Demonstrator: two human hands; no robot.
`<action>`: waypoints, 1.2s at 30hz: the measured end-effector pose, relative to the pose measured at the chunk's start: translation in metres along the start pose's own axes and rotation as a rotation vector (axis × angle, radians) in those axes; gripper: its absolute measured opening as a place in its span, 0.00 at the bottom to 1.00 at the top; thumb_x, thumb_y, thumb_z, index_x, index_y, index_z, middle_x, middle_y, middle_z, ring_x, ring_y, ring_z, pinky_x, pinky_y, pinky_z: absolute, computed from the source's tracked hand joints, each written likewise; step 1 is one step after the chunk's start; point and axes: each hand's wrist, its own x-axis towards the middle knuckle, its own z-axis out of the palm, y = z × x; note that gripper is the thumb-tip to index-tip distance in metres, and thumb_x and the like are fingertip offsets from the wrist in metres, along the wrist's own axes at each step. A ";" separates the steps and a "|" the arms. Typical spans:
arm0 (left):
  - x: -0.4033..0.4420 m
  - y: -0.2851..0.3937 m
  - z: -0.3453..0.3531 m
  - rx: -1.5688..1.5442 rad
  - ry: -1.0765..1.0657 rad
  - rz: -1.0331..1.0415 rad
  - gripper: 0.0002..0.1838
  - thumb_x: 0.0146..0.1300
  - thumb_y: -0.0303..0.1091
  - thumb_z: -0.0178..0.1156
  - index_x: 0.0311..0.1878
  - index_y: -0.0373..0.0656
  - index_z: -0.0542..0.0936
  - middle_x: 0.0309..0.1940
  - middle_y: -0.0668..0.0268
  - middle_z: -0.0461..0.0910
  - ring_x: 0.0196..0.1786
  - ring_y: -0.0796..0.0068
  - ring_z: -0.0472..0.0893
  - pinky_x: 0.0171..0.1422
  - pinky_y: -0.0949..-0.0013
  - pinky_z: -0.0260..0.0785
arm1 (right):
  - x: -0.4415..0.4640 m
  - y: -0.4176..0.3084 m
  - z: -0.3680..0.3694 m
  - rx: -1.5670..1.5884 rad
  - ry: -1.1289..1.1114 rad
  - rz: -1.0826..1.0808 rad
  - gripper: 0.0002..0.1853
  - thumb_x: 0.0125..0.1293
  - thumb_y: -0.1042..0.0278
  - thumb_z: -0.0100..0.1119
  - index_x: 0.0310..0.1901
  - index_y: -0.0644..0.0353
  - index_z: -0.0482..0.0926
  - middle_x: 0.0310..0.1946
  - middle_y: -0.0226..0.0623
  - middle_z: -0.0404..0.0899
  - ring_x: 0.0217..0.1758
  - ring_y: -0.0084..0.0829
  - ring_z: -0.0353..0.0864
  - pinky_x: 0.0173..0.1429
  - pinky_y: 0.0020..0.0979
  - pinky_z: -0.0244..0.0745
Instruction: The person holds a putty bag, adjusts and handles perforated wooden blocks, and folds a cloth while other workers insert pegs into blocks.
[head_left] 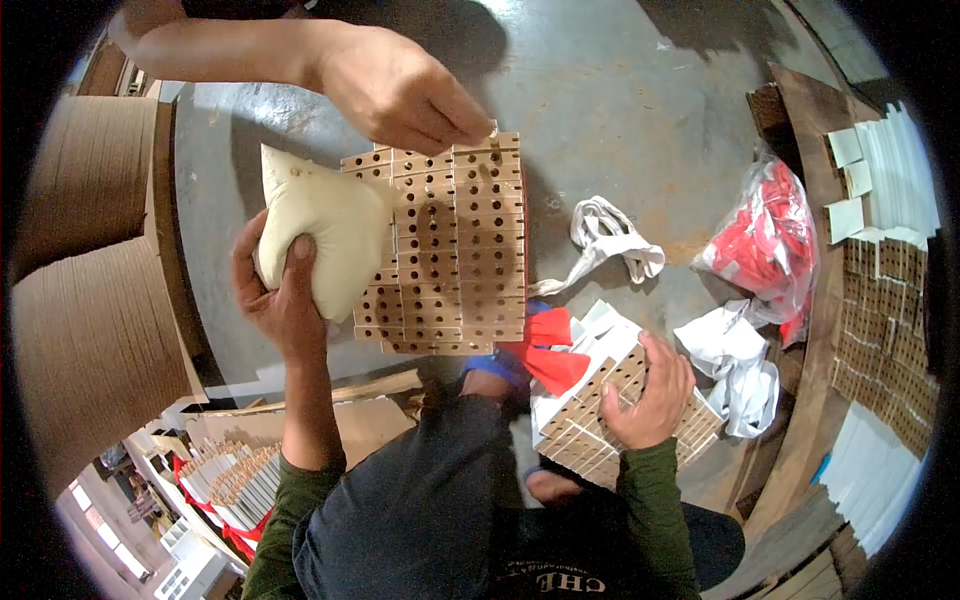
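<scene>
My left hand (283, 290) grips a plump, cream-coloured bag (335, 220) with a pointed top corner. The bag overlaps the left edge of a block of brown strips with rows of dark holes (440, 250). Over the top edge of that block, another person's hand (405, 90) is pinched together; what it holds, if anything, is hardly visible. My right hand (650, 400) lies with fingers apart on a smaller, tilted stack of similar holed pieces (590, 430). Red fabric (552, 350) and white material touch that stack's upper left side.
White straps (608, 240) lie on the grey floor (620, 120). A clear plastic bag of red items (770, 225) and white bundled cloth (735, 365) are at right. Holed pieces (880, 330) are stacked by the right edge, tall cardboard stacks (95, 340) at left.
</scene>
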 end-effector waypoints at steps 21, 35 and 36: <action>-0.012 0.005 -0.011 0.059 -0.022 -0.007 0.20 0.56 0.30 0.64 0.52 0.37 0.74 0.45 0.61 0.76 0.46 0.72 0.76 0.51 0.69 0.71 | 0.001 -0.001 -0.001 0.005 0.015 -0.010 0.35 0.42 0.59 0.61 0.57 0.56 0.67 0.52 0.40 0.72 0.57 0.40 0.69 0.64 0.45 0.55; -0.016 -0.004 -0.007 -0.002 0.009 0.016 0.20 0.55 0.28 0.65 0.51 0.38 0.74 0.44 0.62 0.77 0.45 0.72 0.77 0.51 0.69 0.71 | 0.000 0.000 -0.001 0.013 0.017 -0.018 0.35 0.41 0.59 0.61 0.56 0.56 0.68 0.51 0.41 0.73 0.56 0.41 0.70 0.63 0.46 0.55; -0.015 -0.001 -0.009 0.006 0.003 0.002 0.20 0.55 0.28 0.65 0.51 0.38 0.74 0.44 0.62 0.77 0.45 0.72 0.77 0.52 0.69 0.71 | 0.000 0.000 -0.001 0.009 0.016 -0.012 0.35 0.41 0.59 0.61 0.56 0.56 0.68 0.51 0.41 0.73 0.56 0.41 0.70 0.63 0.46 0.55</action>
